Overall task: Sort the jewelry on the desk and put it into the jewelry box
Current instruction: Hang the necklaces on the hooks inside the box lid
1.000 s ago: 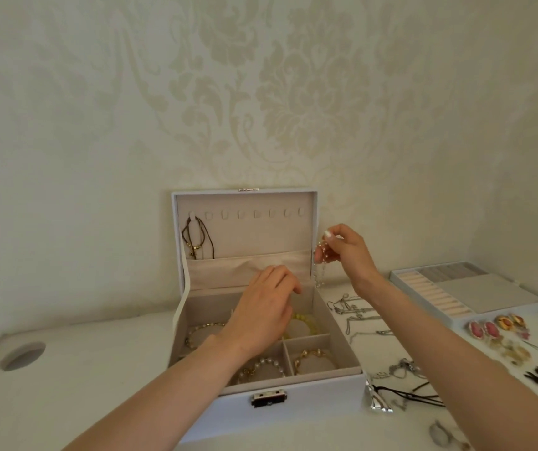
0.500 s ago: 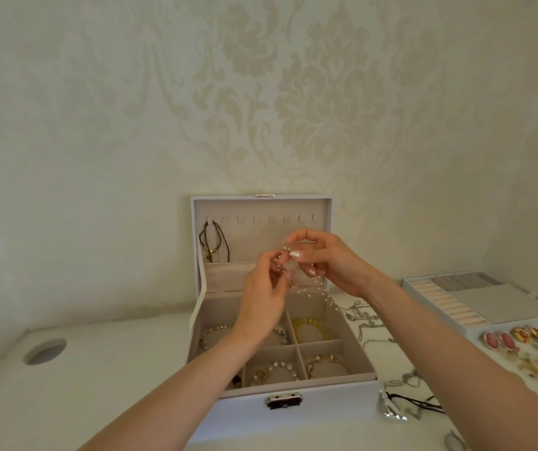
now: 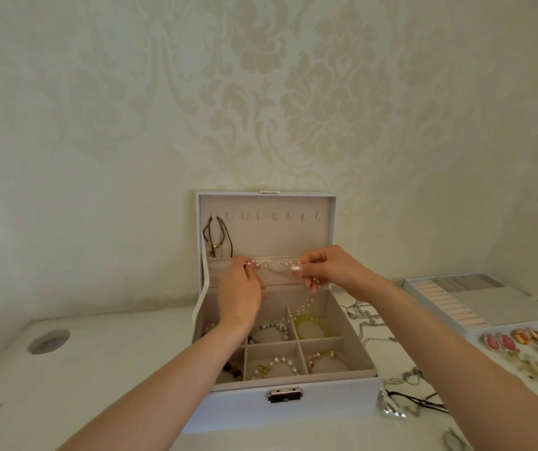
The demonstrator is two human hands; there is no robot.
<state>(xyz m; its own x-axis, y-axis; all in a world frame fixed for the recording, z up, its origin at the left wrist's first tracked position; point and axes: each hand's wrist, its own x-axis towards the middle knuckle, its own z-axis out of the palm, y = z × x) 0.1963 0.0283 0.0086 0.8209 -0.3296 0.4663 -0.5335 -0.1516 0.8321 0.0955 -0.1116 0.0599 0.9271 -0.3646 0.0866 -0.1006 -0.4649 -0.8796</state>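
The fingers (image 3: 244, 266) of the left hand (image 3: 240, 288) are curled and pinch one end of a fine bead chain (image 3: 274, 262). The right hand (image 3: 329, 268) pinches the same chain between thumb and curled fingers (image 3: 296, 269) further along. The stretch between the two pinches runs nearly level and taut, just in front of the fabric pocket at the bottom of the lid (image 3: 277, 236). Past the right fingers the rest of the chain hangs down in a loose line into the open jewelry box (image 3: 293, 408), toward the back right compartment.

The lid stands upright with a row of small hooks near its top. A dark cord necklace (image 3: 217, 236) hangs from the leftmost hook. In the compartments lie several bracelets:
- a yellow bead bracelet (image 3: 313, 320) at the back right
- a mixed bead bracelet (image 3: 274, 327) beside it in the back middle
- a pearl bracelet (image 3: 275, 364) in the front middle
- a gold link bracelet (image 3: 324, 356) at the front right

Dark beads show in the front left compartment, partly hidden by the left forearm.

The box sits on a white tabletop (image 3: 98, 385) with a round hole (image 3: 48, 341) at its left. To the right of the box lie tangled silver chains (image 3: 368, 317) and a black cord necklace (image 3: 423, 400). Further right are pink earrings (image 3: 498, 341) and a removable tray (image 3: 475, 301) with ring rolls.
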